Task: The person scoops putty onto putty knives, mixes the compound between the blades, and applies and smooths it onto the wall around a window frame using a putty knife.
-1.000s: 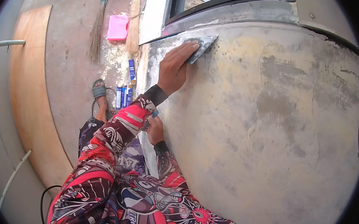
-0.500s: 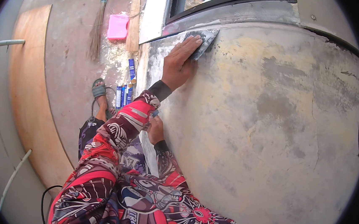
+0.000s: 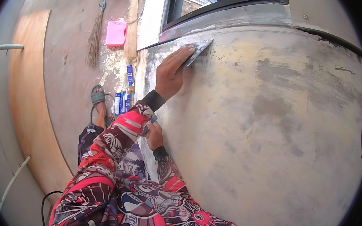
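Observation:
My left hand [image 3: 170, 76] is stretched across to the wall on the right, its fingers lying along a wide, putty-smeared scraper blade [image 3: 197, 51]. The blade rests slanted against the upper part of the patchy grey and cream wall surface [image 3: 235, 130], just below the window frame. Lower down, my right hand [image 3: 155, 136] is closed close to the wall, partly behind my left sleeve [image 3: 124, 127]. A small blue piece [image 3: 153, 120] shows at its thumb; what it belongs to is hidden.
Several blue tubes [image 3: 122, 103] lie on the floor beside the wall, amid pale crumbs. Farther off are a pink plastic box [image 3: 116, 33], a wooden strip [image 3: 132, 28] and a stick broom [image 3: 95, 38]. A long plywood board [image 3: 30, 80] lies at left. A dark-framed window [image 3: 223, 8] is above the wall.
My left hand and the scraper have slid slightly down and toward me, and the blade shows more edge-on. The whole view has shifted a little. My right hand stays near the same spot.

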### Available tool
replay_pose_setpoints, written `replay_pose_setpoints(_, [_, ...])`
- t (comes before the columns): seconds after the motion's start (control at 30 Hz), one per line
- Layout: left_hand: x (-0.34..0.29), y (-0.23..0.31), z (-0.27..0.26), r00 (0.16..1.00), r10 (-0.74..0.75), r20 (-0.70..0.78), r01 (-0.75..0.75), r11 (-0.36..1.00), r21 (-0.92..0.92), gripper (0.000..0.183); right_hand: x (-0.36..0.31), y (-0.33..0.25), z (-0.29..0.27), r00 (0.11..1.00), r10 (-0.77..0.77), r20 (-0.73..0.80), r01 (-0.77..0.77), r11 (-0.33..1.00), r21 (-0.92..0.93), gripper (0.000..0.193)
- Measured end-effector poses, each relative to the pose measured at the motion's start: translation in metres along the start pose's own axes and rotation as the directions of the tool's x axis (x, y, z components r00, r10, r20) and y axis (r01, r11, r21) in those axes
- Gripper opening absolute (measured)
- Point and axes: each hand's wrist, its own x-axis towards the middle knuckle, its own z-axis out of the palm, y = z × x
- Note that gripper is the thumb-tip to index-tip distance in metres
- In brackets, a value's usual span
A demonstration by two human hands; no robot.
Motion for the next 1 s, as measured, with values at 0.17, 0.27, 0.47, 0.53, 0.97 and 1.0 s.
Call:
replay_pose_setpoints(0.17, [0.027,0.048,0.012,0.994,0.057,-0.095,-0.055,0.998,0.03,0.053,-0.015,-0.015,0.008,0.999,-0.033,-0.008,0.033,0.999,-0.027,0.007])
replay_pose_setpoints(0.27, [0.035,0.052,0.028,0.983,0.152,-0.106,-0.14,0.984,0.114,0.059,-0.016,-0.012,0.002,0.987,-0.15,-0.048,0.139,0.972,-0.187,0.008])
replay_pose_setpoints(0.47, [0.029,0.066,0.028,0.992,0.125,0.001,-0.122,0.97,0.212,0.065,0.007,0.018,-0.028,0.945,-0.313,0.099,0.322,0.828,-0.459,0.009])
replay_pose_setpoints(0.53, [0.024,0.066,0.019,0.991,0.131,0.028,-0.134,0.969,0.206,0.064,-0.001,0.011,-0.022,0.853,-0.488,0.185,0.443,0.491,-0.75,0.008])
replay_pose_setpoints(0.97, [0.032,0.059,-0.009,0.979,0.182,0.095,-0.196,0.967,0.163,0.062,-0.008,0.001,0.012,0.972,-0.225,0.06,0.227,0.86,-0.457,0.007])
replay_pose_setpoints(1.0, [0.026,0.062,-0.02,0.969,0.206,0.139,-0.221,0.971,0.096,0.06,-0.011,-0.003,0.017,0.994,-0.074,0.081,0.072,0.997,0.02,0.007])
